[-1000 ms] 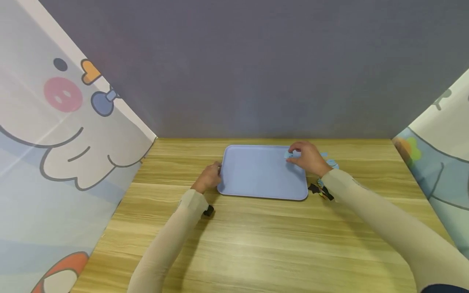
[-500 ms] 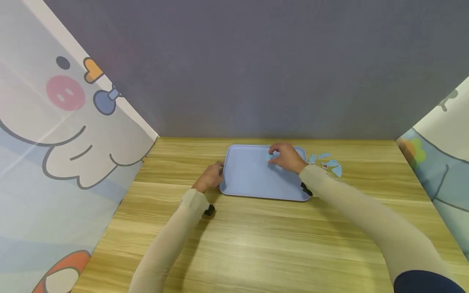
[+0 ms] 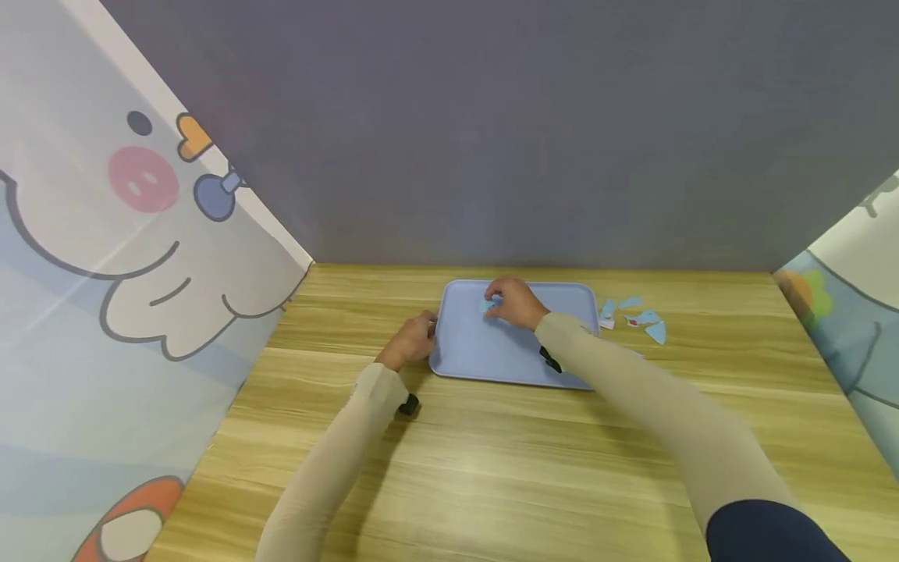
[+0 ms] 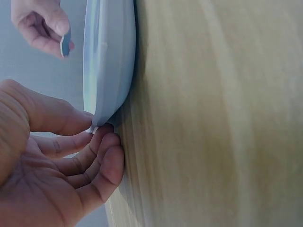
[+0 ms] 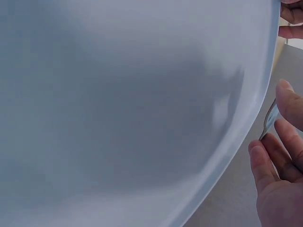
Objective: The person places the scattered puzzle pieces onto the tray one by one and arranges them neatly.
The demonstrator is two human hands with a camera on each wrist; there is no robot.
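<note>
My left hand (image 3: 413, 339) pinches the left rim of a pale blue rectangular tray (image 3: 467, 351). In the left wrist view the thumb lies on the upper side of the rim and the fingertips curl at its underside. Over the upper left part of the tray, my right hand (image 3: 516, 304) holds a small flat light-blue puzzle piece (image 3: 487, 305) between thumb and fingers. The right wrist view shows that puzzle piece (image 5: 271, 117) tilted, its thin edge turned to the camera. My right forearm covers the tray's lower right corner.
Several loose puzzle pieces (image 3: 655, 333), light blue with some white and red print, lie on the wooden table (image 3: 477, 468) to the right of the tray. A grey panel (image 3: 449, 140) rises behind the table, and walls printed with cartoon figures (image 3: 140, 312) flank it.
My right hand has moved left across the tray with the puzzle piece, from its upper right corner to its upper left part. The left hand stays at the rim. More loose pieces show at right.
</note>
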